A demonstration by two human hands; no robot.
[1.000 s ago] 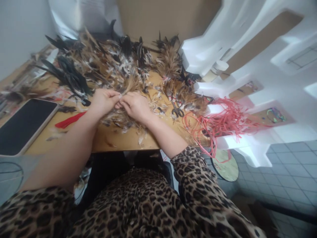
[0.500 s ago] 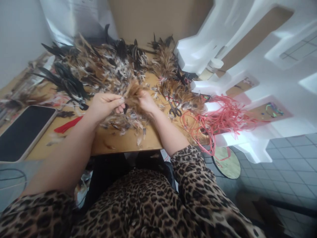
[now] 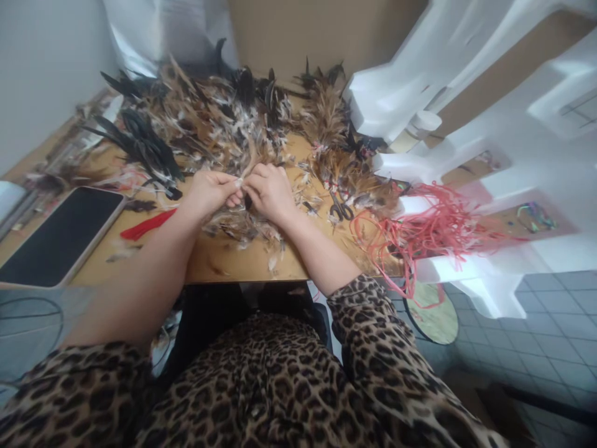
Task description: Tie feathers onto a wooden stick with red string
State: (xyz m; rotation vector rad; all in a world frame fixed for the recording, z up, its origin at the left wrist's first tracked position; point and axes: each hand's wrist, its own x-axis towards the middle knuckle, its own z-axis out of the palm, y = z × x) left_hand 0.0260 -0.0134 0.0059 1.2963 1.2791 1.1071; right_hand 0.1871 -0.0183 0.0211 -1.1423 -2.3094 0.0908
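Tuft of brown feathers [image 3: 250, 160], head view, sits btwn L hand [image 3: 212, 194] & R hand [image 3: 270, 193], both pinching narrow at its base, prob. to keep it from splaying. Loose feathers [image 3: 242, 230] lie beneath. Scissors [image 3: 340, 206] R of the hands, prob. for quick reach; red cords [image 3: 438, 224] bunched beyond. Phone [image 3: 65, 236] far L, screen dark. No brand, label or writing legible.

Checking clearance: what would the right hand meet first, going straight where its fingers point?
Most likely the left hand, close in front of the right hand; whether they touch is unclear.
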